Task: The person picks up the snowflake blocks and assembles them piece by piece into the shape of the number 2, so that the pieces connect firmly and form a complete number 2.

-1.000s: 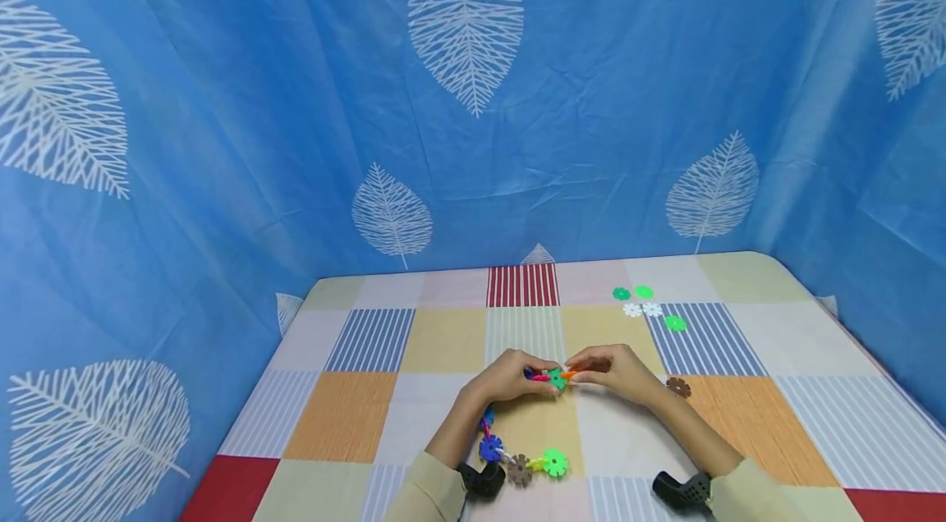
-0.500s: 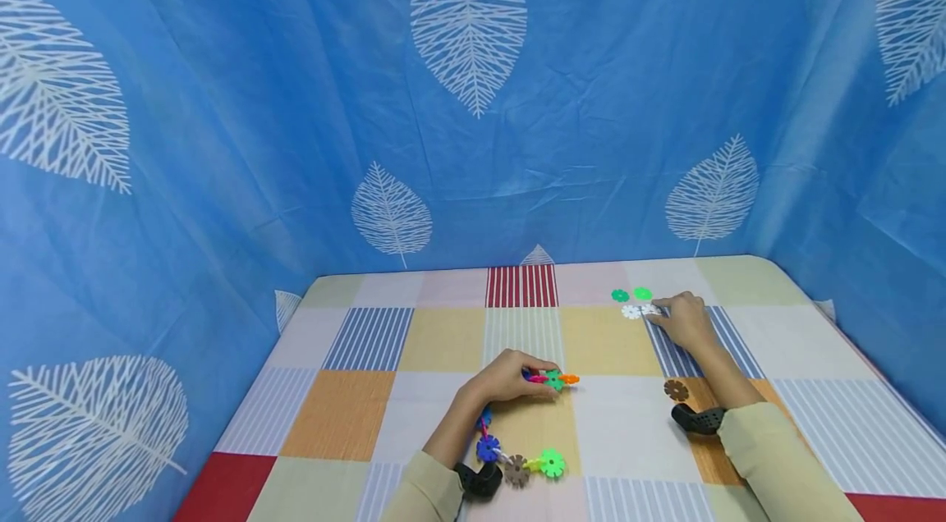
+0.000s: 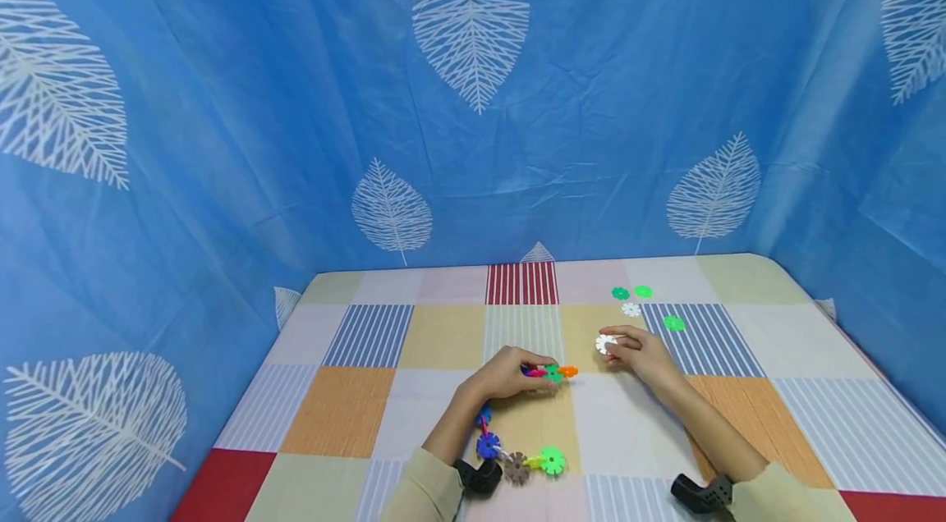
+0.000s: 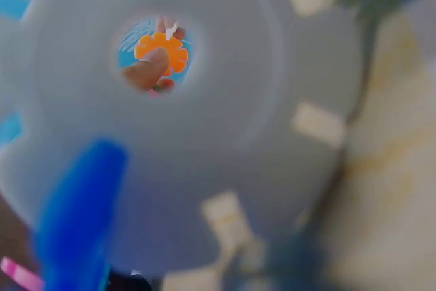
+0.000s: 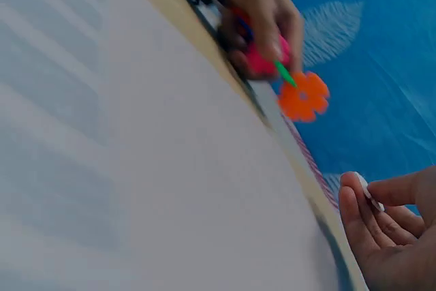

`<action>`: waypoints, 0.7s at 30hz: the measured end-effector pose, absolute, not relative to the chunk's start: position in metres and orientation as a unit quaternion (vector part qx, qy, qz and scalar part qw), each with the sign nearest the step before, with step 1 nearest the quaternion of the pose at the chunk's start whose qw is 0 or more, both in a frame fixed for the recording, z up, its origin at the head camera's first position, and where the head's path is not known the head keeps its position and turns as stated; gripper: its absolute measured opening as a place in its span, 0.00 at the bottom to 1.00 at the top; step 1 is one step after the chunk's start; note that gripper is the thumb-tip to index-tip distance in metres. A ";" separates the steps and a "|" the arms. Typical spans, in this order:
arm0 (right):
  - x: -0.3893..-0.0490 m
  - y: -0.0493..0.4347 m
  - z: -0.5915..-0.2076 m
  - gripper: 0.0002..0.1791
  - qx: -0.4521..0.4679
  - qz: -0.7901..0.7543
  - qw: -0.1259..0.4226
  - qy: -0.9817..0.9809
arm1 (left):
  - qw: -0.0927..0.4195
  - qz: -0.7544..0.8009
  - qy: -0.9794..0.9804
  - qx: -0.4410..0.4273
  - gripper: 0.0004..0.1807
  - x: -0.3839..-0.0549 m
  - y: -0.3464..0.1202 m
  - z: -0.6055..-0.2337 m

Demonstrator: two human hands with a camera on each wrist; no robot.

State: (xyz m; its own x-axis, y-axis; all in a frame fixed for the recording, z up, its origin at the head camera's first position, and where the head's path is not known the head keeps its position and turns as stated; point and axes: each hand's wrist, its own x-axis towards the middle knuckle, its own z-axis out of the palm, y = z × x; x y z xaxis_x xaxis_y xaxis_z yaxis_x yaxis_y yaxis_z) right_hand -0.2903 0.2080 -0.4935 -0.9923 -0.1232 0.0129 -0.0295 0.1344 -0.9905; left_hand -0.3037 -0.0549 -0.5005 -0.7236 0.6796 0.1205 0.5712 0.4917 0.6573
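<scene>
My left hand (image 3: pixel 506 375) grips a chain of notched plastic snowflake discs near its upper end. Past its fingers stick out a green disc (image 3: pixel 553 373) and an orange disc (image 3: pixel 568 372) slotted edgewise. The chain curls under the left forearm to a bright green disc (image 3: pixel 552 460) on the cloth. Between thumb and fingers, my right hand (image 3: pixel 649 356) pinches a white snowflake disc (image 3: pixel 605 343), apart from the orange one. In the left wrist view, a blurred pale disc (image 4: pixel 225 127) hides most of the work; the orange disc (image 4: pixel 178 56) shows through its hole.
Loose discs lie at the back right of the checked cloth (image 3: pixel 443 341): a dark green one (image 3: pixel 620 293), two bright green ones (image 3: pixel 644 291) and a white one (image 3: pixel 631 309). A blue leaf-patterned curtain (image 3: pixel 576 136) stands behind and at both sides.
The right hand left the orange disc, reached to the loose discs at the back right, and came back toward the left hand with a white snowflake disc. The left hand stayed nearly still.
</scene>
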 end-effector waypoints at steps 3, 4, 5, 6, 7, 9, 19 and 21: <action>-0.278 0.195 -0.498 0.21 -0.048 -0.696 0.066 0.713 | 0.076 0.349 0.864 0.356 0.23 -0.305 -0.054 -0.500; -0.275 0.191 -0.499 0.21 -0.046 -0.706 0.075 0.703 | 0.078 0.349 0.865 0.352 0.23 -0.305 -0.054 -0.500; -0.273 0.188 -0.500 0.20 -0.046 -0.713 0.082 0.695 | 0.079 0.350 0.866 0.348 0.23 -0.305 -0.054 -0.500; -0.271 0.185 -0.501 0.20 -0.045 -0.717 0.087 0.690 | 0.081 0.351 0.867 0.345 0.23 -0.305 -0.054 -0.500; -0.270 0.183 -0.502 0.20 -0.047 -0.719 0.089 0.688 | 0.080 0.353 0.867 0.341 0.23 -0.305 -0.054 -0.501; -0.268 0.179 -0.503 0.18 -0.047 -0.720 0.090 0.686 | 0.079 0.355 0.868 0.339 0.23 -0.305 -0.054 -0.501; -0.265 0.169 -0.511 0.16 -0.046 -0.712 0.079 0.696 | 0.069 0.353 0.861 0.359 0.23 -0.305 -0.053 -0.502; -0.264 0.168 -0.512 0.16 -0.041 -0.717 0.071 0.692 | 0.065 0.350 0.859 0.367 0.23 -0.305 -0.054 -0.502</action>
State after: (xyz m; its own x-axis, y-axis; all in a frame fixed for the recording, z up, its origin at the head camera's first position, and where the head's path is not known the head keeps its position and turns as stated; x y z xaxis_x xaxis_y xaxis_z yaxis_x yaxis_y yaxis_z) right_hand -0.2640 0.1678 -0.5119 -0.9865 -0.1584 -0.0404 0.0459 -0.0318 -0.9984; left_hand -0.3052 -0.0535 -0.5021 -0.7224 0.6762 0.1448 0.5849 0.4858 0.6495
